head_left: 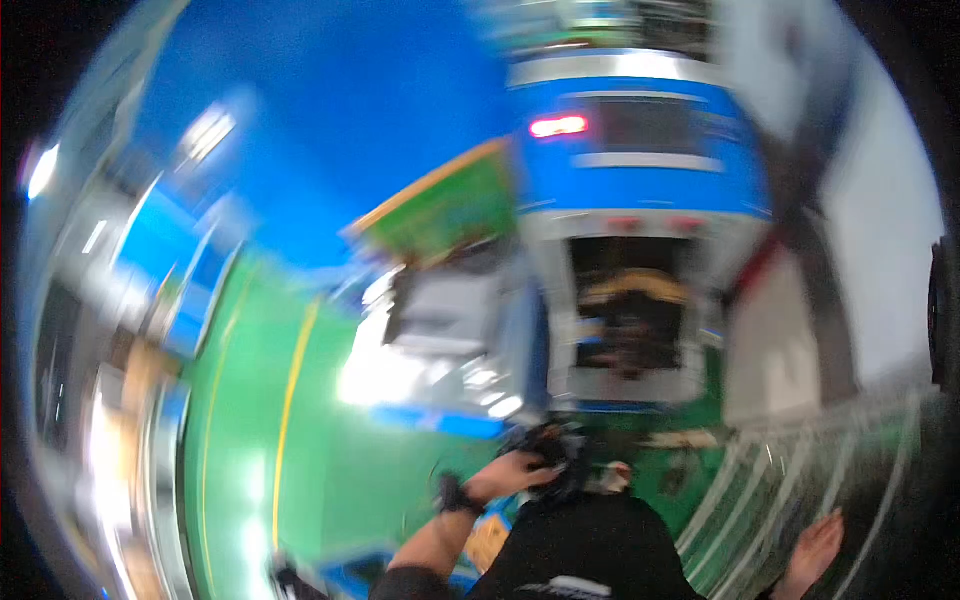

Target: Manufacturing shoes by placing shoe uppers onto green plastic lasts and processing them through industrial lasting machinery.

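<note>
My left hand (513, 476) is in front of my body, a dark band round its wrist. Its fingers bend over a black bundled object (562, 462), too blurred for me to name. At the lower right, my right hand (820, 546) is held out from my side with fingers stretched and nothing in it. White rails (795, 480) run close beside that hand. Straight ahead stands a blue and white machine (645, 185) with a lit red display and a dark opening (630, 330) below.
Left of the machine is a grey and white unit (440, 310), with a tilted green panel (440, 205) behind it. Green floor (340, 490) with yellow lines (290, 400) stretches to the left. Blurred benches or shelves line the far left. A pale panel (770, 340) stands at the right.
</note>
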`<state>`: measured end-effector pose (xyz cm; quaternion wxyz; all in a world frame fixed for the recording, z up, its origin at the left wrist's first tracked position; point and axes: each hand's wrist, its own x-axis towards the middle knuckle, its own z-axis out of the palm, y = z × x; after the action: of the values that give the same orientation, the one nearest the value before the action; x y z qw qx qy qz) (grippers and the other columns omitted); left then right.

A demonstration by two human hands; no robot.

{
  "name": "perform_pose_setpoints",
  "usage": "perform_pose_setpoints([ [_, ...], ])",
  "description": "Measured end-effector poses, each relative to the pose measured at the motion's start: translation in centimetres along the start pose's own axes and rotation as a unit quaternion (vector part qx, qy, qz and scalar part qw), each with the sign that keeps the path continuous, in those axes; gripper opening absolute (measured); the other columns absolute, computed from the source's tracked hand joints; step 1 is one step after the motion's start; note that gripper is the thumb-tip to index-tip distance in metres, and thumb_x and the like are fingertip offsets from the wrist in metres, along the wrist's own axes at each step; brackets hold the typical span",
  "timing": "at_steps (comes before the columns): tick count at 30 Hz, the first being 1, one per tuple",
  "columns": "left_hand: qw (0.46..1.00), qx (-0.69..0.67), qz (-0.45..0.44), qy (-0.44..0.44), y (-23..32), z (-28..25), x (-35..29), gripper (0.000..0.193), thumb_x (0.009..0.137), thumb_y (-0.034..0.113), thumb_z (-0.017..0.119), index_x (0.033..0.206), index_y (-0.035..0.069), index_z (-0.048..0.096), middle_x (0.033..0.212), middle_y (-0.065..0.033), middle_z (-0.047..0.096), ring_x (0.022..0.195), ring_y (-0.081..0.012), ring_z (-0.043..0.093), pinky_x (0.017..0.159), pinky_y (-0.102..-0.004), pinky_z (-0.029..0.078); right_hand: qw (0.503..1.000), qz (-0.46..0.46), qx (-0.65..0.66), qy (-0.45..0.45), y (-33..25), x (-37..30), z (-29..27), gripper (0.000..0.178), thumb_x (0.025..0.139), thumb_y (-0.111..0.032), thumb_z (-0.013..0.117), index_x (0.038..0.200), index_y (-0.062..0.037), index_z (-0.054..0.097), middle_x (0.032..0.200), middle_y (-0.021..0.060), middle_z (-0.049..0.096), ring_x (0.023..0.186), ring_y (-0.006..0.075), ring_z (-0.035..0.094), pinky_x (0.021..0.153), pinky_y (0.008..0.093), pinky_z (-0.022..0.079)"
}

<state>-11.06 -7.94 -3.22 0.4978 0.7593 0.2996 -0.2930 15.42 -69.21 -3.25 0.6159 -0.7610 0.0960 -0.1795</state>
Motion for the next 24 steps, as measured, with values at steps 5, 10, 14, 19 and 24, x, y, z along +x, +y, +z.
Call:
perform_pose_setpoints([
  [5,0.946,-0.036,-0.009,0.322,-13.7,6.6,-7.4,0.058,0.084,0.051,0.066,0.107,-0.003,0.069,0.102,-0.0206,0.067,0.097,-0.0364,0.064,0.087,-0.0450,0.050,0.738,0.447,0.206,-0.461,-2.7,-4.3,25.2,0.024,0.104,-0.021,0.052,0.094,-0.0003,0.056,0.078,0.0085,0.054,0.063,0.0184,0.045,0.063,0.0340,0.046],
  [10,0.841,-0.123,-0.153,0.503,-21.6,15.9,-19.1,0.043,0.084,0.044,0.070,0.092,0.002,0.071,0.093,-0.0188,0.064,0.093,-0.0372,0.062,0.081,-0.0452,0.050,0.682,0.259,0.003,-0.684,-10.5,-16.1,36.1,0.018,0.104,-0.016,0.052,0.105,0.0004,0.059,0.089,0.0093,0.060,0.075,0.0176,0.055,0.072,0.0335,0.048],
  [14,0.741,-0.136,-0.286,0.592,-25.5,21.9,-29.6,0.044,0.077,0.044,0.076,0.091,0.002,0.073,0.092,-0.0186,0.070,0.088,-0.0366,0.067,0.077,-0.0435,0.054,0.587,0.167,-0.008,-0.793,-9.0,-17.5,40.4,0.034,0.103,-0.014,0.052,0.132,0.0044,0.054,0.108,0.0122,0.063,0.093,0.0211,0.061,0.082,0.0336,0.052],
  [19,0.603,-0.113,-0.504,0.608,-34.4,36.0,-47.1,0.047,0.073,0.045,0.076,0.088,0.000,0.074,0.086,-0.0205,0.070,0.085,-0.0352,0.068,0.073,-0.0411,0.053,0.517,0.110,-0.073,-0.846,-10.7,-21.8,41.7,0.045,0.102,-0.023,0.058,0.136,0.0046,0.052,0.115,0.0137,0.064,0.102,0.0207,0.063,0.088,0.0322,0.051],
  [24,0.127,-0.008,-0.898,0.420,-36.1,46.8,-60.7,0.035,0.097,0.026,0.047,0.087,0.005,0.073,0.092,-0.0221,0.070,0.083,-0.0375,0.070,0.065,-0.0475,0.056,0.505,0.166,-0.114,-0.839,-11.7,-23.0,43.4,0.055,0.098,-0.035,0.064,0.138,0.0015,0.052,0.111,0.0102,0.065,0.098,0.0186,0.063,0.086,0.0323,0.049],
])
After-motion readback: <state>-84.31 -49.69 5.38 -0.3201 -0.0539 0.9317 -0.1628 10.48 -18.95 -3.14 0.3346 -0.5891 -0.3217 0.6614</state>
